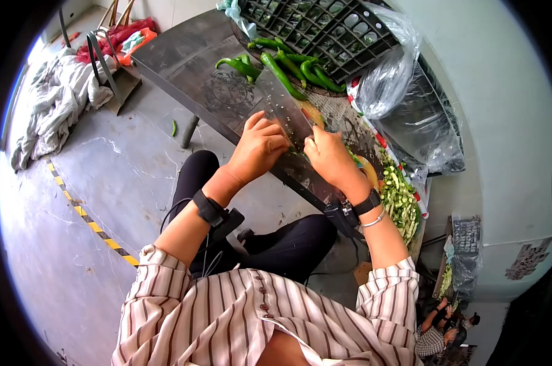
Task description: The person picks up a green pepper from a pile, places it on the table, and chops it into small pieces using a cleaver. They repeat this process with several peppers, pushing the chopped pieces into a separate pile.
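My left hand [265, 144] is closed, its fingers curled at the table's near edge; what they grip, if anything, is hidden. Close by on the right, my right hand [331, 156] is closed too, around something mostly covered by its fingers. A thin reddish-brown strip [306, 114] shows just beyond that hand. Small green bits [293, 150] lie between the two hands. Pale seeds dot the grey surface [274, 97] ahead of them. Whole green chili peppers [282, 74] lie beyond my hands, and a heap of chopped green pepper [400, 204] sits beside my right forearm.
A black plastic crate [324, 30] rests at the table's far side, next to clear plastic wrapping [388, 85]. The dark table [184, 61] has a printed pattern. On the floor are a dustpan [120, 88], white cloth [62, 97] and one pepper [174, 127]. Other people [440, 332] sit at lower right.
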Available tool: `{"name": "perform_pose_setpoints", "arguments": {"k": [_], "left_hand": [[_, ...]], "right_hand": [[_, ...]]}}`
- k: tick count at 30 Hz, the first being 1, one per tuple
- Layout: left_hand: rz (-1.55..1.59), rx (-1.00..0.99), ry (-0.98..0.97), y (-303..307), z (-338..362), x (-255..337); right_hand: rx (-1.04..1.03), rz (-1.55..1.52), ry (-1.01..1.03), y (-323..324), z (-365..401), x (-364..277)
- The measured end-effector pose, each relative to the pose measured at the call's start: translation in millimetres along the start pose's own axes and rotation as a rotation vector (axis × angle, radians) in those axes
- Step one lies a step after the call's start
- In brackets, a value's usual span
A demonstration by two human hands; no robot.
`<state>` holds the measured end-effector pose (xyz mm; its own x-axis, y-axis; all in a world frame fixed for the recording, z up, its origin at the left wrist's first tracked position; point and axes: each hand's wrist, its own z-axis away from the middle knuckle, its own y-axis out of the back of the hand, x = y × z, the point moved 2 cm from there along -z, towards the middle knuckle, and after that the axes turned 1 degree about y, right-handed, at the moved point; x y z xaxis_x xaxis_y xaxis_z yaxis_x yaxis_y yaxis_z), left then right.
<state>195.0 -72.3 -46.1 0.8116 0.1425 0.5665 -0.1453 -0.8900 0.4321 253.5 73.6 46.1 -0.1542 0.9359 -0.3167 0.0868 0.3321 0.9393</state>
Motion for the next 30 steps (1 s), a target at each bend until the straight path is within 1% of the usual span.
{"name": "perform_pose_setpoints", "arguments": {"k": [1, 3, 5, 7, 8, 9, 11, 12, 17, 19, 21, 23, 25, 27, 29, 30], "left_hand": [[-0.005, 0.009, -0.005, 0, 1, -1], [0.006, -0.013, -0.004, 0, 1, -2], [0.011, -0.007, 0.004, 0, 3, 0], [0.001, 0.002, 0.002, 0, 1, 0], [0.010, 0.027, -0.016, 0, 1, 1], [0.012, 0.026, -0.021, 0, 0, 0], [0.017, 0.011, -0.021, -1, 2, -2], [0.014, 0.011, -0.011, 0, 2, -2], [0.023, -0.018, 0.005, 0, 1, 0], [0.024, -0.032, 0.014, 3, -2, -1], [0.033, -0.055, -0.007, 0, -3, 2], [0.040, -0.020, 0.008, 2, -2, 1], [0.037, -0.035, 0.003, 3, -2, -1], [0.047, -0.023, -0.001, 3, -1, 0], [0.041, -0.024, 0.000, 1, 0, -3], [0.046, -0.024, 0.000, 2, 0, -3]], "right_hand": [[0.005, 0.005, 0.009, 2, 1, 1], [0.003, -0.050, -0.090, 6, 5, 3], [0.003, -0.051, -0.086, 9, 15, 4], [-0.006, -0.060, -0.032, 21, 21, -7], [-0.045, 0.005, -0.099, 29, 25, -19], [-0.041, 0.007, -0.102, 28, 28, -17], [-0.089, 0.002, -0.040, 24, 31, -10], [-0.136, 0.009, -0.066, 22, 31, -8], [-0.191, -0.027, -0.093, 24, 27, -12], [-0.187, -0.002, -0.056, 16, 21, -10], [-0.111, -0.065, -0.059, 0, 8, -3], [-0.074, -0.061, -0.025, -1, -3, -4], [-0.031, -0.069, -0.020, -4, -9, -2], [-0.017, -0.056, -0.010, 1, -4, 1], [-0.042, -0.058, -0.068, 7, 5, 3], [-0.002, -0.071, -0.048, 12, 10, -3]]}}
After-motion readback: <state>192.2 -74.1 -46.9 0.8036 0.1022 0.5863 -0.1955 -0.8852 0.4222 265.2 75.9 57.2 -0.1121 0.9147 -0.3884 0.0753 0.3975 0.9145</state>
